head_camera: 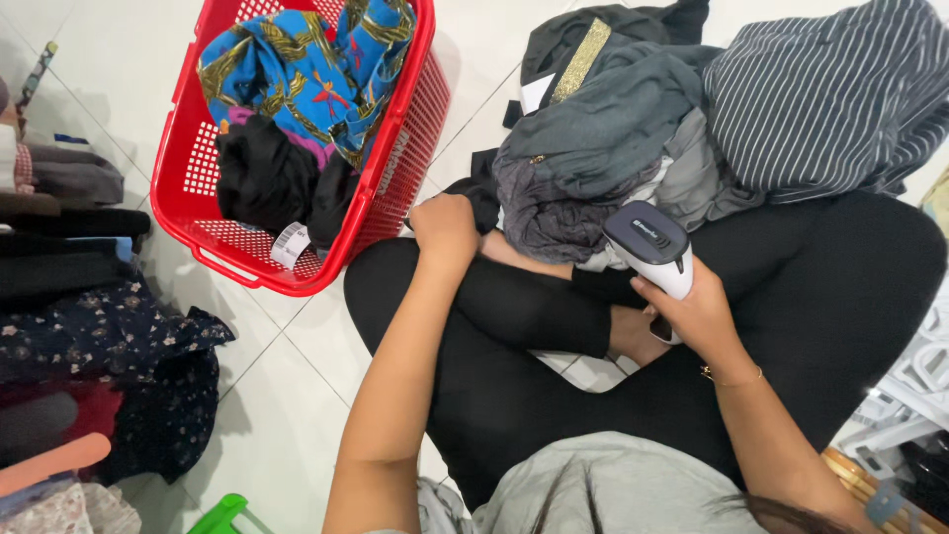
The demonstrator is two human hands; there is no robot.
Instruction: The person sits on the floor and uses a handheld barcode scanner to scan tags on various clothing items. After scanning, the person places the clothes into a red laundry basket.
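Observation:
I sit cross-legged on a white tiled floor. My right hand [698, 314] grips a white handheld scanner with a dark head [652, 243], held over my knee. My left hand [445, 225] is closed on dark cloth at the edge of a heap of grey and black garments [593, 138] that rests against my legs. A dark striped garment [820, 89] lies on the right side of the heap. To the left stands a red plastic basket [395, 168] holding a blue patterned cloth [297, 69] and black clothing with a white tag [290, 243].
Folded and loose dark clothes, some flowered [109, 336], line the left edge. A green plastic object [219, 514] sits at the bottom left. White plastic items [914, 386] stand at the right edge. Bare tiles [287, 396] show between the basket and my leg.

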